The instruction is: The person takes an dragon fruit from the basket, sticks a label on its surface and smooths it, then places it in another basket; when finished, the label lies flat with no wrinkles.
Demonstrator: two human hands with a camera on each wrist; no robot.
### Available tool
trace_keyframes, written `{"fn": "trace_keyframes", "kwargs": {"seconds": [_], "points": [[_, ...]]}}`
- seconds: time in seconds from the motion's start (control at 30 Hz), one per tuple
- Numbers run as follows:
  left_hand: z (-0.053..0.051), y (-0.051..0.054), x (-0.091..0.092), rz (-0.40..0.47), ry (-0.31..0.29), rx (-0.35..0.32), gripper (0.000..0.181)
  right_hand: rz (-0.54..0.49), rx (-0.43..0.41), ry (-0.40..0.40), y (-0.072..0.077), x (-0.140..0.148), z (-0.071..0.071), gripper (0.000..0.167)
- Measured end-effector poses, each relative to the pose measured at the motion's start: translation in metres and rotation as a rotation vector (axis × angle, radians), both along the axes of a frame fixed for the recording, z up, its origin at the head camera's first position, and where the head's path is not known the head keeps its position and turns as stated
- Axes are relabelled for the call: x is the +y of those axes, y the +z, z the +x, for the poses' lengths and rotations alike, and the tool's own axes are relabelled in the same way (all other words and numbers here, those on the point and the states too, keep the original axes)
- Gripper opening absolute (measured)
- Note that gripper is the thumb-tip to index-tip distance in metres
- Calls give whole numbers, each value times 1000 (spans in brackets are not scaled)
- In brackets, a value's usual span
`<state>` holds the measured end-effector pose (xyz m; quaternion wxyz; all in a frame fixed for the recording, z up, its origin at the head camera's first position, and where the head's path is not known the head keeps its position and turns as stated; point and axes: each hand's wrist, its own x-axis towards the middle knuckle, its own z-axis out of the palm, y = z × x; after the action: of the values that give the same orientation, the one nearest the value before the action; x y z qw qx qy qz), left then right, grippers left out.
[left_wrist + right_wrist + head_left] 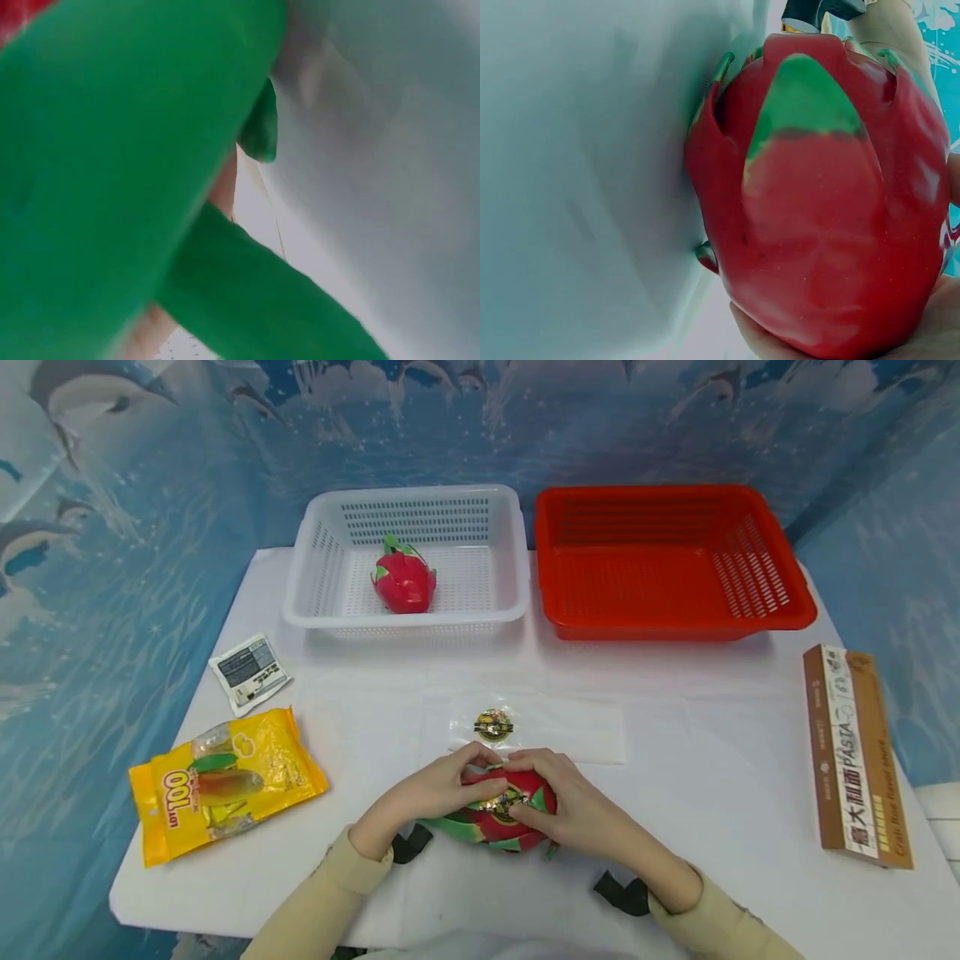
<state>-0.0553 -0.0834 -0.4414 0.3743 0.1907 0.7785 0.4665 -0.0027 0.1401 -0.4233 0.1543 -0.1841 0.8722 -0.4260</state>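
Near the front of the table, both hands grip a red and green dragon fruit (517, 842), which fills much of the right wrist view (817, 210). The left hand (442, 787) has its fingers curled over the fruit's left part. On the other side, the right hand (577, 806) curls its fingers over the top, thumb on a gold and black sticker (498, 802). Large green scales (112, 165) of the fruit hide most of the left hand in the left wrist view. A clear plastic strip (555, 727) with a similar sticker (493, 725) lies just beyond.
A white basket (408, 620) holds another dragon fruit (406, 582). Beside it stands a red basket (675, 633). At left lie a small packet (251, 673) and a yellow bag (228, 781); a brown pasta box (858, 756) lies at the right edge.
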Motion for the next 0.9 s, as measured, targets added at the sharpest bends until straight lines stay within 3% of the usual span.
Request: {"fn": "trace_keyframes", "kwargs": {"seconds": [0.23, 0.43, 0.57, 0.67, 0.8, 0.9], "points": [[-4, 0, -8, 9, -54, 14, 51, 15, -55, 12, 4, 1, -3, 45], [-6, 3, -11, -15, -123, 37, 66, -16, -85, 31, 2, 7, -5, 52], [-5, 3, -10, -17, -85, 9, 65, -70, -106, 74, -1, 17, -6, 60], [-4, 1, -9, -15, -60, -21, 64, -120, -168, 83, -3, 24, -6, 65], [-2, 0, -10, -7, -38, -48, 62, -158, -240, 51, -1, 32, -8, 64], [-2, -1, -13, 2, -30, -58, 62, -190, -204, 13, 3, 42, -14, 59]]}}
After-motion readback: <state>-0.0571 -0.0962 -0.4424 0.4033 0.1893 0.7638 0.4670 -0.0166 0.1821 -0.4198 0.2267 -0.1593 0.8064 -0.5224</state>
